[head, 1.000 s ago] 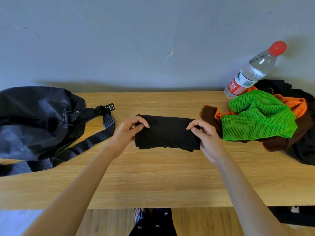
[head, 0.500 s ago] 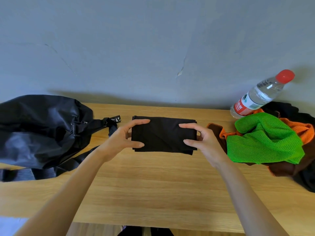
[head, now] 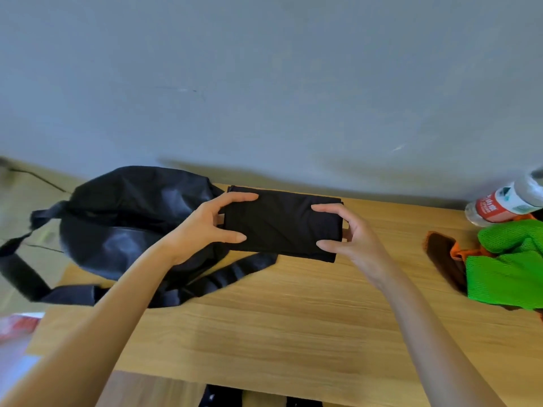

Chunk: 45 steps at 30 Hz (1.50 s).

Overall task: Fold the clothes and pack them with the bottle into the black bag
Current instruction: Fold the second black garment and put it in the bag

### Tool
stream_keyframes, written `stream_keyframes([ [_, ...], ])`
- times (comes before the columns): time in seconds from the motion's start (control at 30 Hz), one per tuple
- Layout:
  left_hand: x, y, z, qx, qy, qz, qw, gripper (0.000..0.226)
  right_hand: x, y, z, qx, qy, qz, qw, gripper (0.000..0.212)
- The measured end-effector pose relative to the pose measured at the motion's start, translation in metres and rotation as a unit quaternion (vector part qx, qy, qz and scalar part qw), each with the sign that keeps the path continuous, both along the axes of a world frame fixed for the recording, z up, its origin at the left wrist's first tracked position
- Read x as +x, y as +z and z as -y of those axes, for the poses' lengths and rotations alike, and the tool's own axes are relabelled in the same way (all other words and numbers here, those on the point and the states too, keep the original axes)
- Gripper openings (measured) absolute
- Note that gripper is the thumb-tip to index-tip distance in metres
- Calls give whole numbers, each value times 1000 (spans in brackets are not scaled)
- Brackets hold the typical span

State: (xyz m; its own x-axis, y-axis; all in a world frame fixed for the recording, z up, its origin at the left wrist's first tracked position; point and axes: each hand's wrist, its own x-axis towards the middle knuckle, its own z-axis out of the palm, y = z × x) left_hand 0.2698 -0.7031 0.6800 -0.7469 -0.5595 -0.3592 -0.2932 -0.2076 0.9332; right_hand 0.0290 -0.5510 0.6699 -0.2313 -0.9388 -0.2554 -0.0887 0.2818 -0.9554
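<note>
Head view: your left hand [head: 202,227] and right hand [head: 349,233] pinch the folded black garment [head: 282,224] by its ends, above the wooden table [head: 293,318] beside the black bag [head: 129,212], grey wall [head: 264,83] behind.

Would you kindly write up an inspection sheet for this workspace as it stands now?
Surface: wooden table, pushed against a grey wall.
Job's things: folded black garment held up beside the black bag; water bottle and green mesh garment on an unfolded pile at right.
Clutter: red-and-white item, blurred.
Grips: left hand and right hand each grip one end of the garment.
Cables: one on the floor.
Surroundings: nothing else seen.
</note>
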Motion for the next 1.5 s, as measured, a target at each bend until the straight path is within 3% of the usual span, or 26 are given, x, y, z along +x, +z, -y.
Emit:
stream_keyframes([
  [0.5, 197, 21, 115, -78, 58, 68, 993, 57, 192, 1, 137, -5, 52, -11, 999, 57],
  [0.67, 232, -1, 132, -80, 14, 128, 989, 53, 218, -11, 154, 37, 82, -23, 996, 58],
  [1.17, 246, -70, 128, -250, -57, 241, 936, 60, 247, -63, 152, 72, 87, -162, 980, 59],
  [1.33, 243, -65, 119, -386, -50, 279, 878, 58, 248, -64, 150, 57, 81, -205, 974, 59],
  [1.5, 245, -65, 119, -385, -14, 218, 897, 61, 244, -63, 148, 23, 39, -181, 983, 58],
])
